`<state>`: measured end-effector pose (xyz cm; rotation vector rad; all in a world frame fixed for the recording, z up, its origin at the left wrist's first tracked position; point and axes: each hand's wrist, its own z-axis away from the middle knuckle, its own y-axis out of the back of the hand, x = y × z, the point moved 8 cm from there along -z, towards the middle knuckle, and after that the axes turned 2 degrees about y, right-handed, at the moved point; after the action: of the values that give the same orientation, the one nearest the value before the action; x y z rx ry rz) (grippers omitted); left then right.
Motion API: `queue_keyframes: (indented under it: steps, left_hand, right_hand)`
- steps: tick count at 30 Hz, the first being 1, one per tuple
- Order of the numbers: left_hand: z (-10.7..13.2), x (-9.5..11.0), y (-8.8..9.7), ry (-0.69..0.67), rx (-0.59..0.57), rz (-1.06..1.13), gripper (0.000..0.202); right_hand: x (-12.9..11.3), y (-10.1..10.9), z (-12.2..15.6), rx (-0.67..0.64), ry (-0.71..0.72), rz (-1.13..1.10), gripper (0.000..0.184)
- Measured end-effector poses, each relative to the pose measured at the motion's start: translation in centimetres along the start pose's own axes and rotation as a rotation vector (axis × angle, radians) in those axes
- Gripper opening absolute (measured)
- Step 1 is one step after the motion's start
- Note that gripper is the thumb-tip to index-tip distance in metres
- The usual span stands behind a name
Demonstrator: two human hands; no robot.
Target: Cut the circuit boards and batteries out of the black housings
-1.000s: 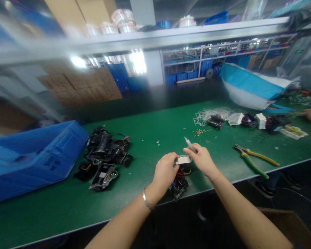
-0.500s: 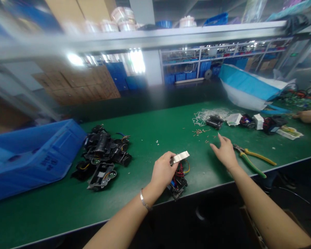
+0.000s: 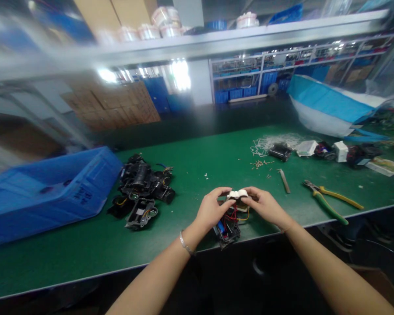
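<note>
A green worktop (image 3: 197,148) crosses the room. The fingers of the left hand (image 3: 210,206) and right hand (image 3: 265,208) pinch a white part (image 3: 238,194) at either end, close to the worktop's near edge. It looks light and stiff, perhaps slippery; those ends seem the surest hold, while the red wires (image 3: 231,215) just beside it look fragile. From it, a black casing (image 3: 230,236) lies toward six o'clock, screws (image 3: 258,164) at one, pliers (image 3: 325,203) at three, black parts (image 3: 140,177) and a blue bin (image 3: 52,199) toward nine.
</note>
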<state>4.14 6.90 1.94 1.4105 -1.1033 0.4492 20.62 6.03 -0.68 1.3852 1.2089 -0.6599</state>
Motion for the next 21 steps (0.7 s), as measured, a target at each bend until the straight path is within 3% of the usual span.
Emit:
queue_keyframes:
  steps: [3, 7, 12, 15, 18, 21]
  left_hand:
    - [1.2, 1.1, 1.1, -0.048, 0.02, -0.084, 0.064]
    - [3.4, 2.1, -0.8, -0.137, -0.118, -0.297, 0.101]
    - [4.0, 1.4, -2.2, -0.114, -0.183, -0.324, 0.079]
    - [4.0, 1.7, -1.5, -0.145, -0.281, -0.211, 0.083]
    - [4.1, 1.4, -0.4, -0.064, -0.431, -0.037, 0.094]
    - [4.1, 0.8, 0.3, 0.026, -0.516, 0.134, 0.086]
  right_hand:
    - [0.5, 2.2, 0.2, 0.233, -0.019, 0.12, 0.029]
    - [0.2, 4.0, 0.8, 0.395, -0.032, 0.187, 0.032]
    - [0.3, 5.6, 1.7, 0.476, -0.053, 0.227, 0.038]
    - [1.7, 6.1, 2.1, 0.453, -0.111, 0.299, 0.04]
    - [3.4, 5.8, 2.3, 0.386, -0.154, 0.331, 0.041]
    - [4.0, 5.2, 2.1, 0.35, -0.113, 0.369, 0.041]
